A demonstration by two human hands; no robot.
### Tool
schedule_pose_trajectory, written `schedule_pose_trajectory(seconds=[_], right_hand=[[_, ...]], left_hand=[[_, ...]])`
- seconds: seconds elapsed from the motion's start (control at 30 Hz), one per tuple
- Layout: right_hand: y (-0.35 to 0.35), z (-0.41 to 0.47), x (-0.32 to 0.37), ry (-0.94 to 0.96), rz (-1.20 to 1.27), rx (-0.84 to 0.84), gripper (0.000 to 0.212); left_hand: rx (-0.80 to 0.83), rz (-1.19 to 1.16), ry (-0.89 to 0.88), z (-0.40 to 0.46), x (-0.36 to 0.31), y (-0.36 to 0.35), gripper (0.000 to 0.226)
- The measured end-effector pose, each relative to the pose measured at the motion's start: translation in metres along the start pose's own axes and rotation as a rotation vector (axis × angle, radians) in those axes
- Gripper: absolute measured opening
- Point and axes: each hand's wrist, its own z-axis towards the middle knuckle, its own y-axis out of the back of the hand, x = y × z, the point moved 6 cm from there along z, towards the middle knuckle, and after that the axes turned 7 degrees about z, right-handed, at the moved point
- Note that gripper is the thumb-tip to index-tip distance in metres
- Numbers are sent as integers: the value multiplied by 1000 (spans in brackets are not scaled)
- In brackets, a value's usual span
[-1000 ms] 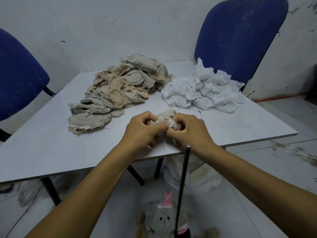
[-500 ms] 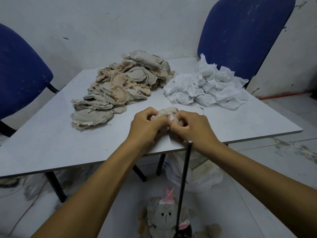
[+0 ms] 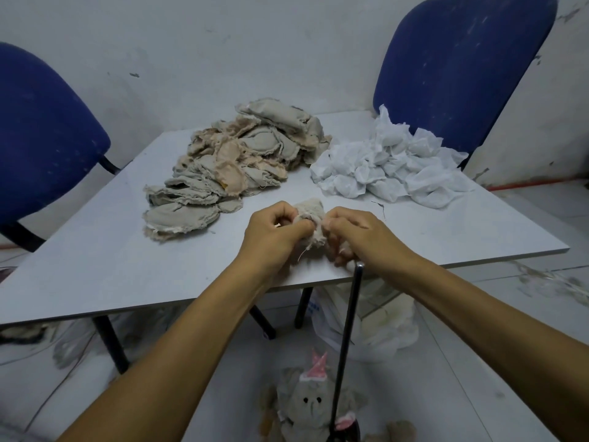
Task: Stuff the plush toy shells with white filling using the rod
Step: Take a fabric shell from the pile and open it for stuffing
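We cannot make out much of the plush shell (image 3: 310,218) itself: it sits at the centre of the frame, bunched between our two hands just above the near edge of the table (image 3: 95,260), and our knuckles cover most of it. Our left hand (image 3: 275,234) has its fingers curled in and pinches the shell's left side; our right hand (image 3: 360,234) does the same on the right, fingertips tucked under and hidden. Whether any white filling is already inside, we cannot tell.

The thin dark rod (image 3: 345,339) stands nearly upright below our right wrist, its top just at the table edge and its foot cut off by the bottom of the frame. Behind it on the floor sits a finished grey plush toy (image 3: 306,400), partly cropped.

On the grey tabletop, the pile of empty beige shells (image 3: 236,164) lies centre-left and the heap of white filling (image 3: 389,167) to its right. Blue chairs (image 3: 459,65) stand at both upper corners against a scuffed white wall. A white bag (image 3: 389,330) slumps under the table.
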Motion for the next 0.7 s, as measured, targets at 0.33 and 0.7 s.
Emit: schedule_pose_trajectory(seconds=[0.33,0.7], right_hand=[[5,2,0,42,-66,-97,21],[4,7,-1,50,-194,-254,18]], left_hand=[[199,-128,65,-3,0,-5,23],[-31,57,-17,2,2,-2,25]])
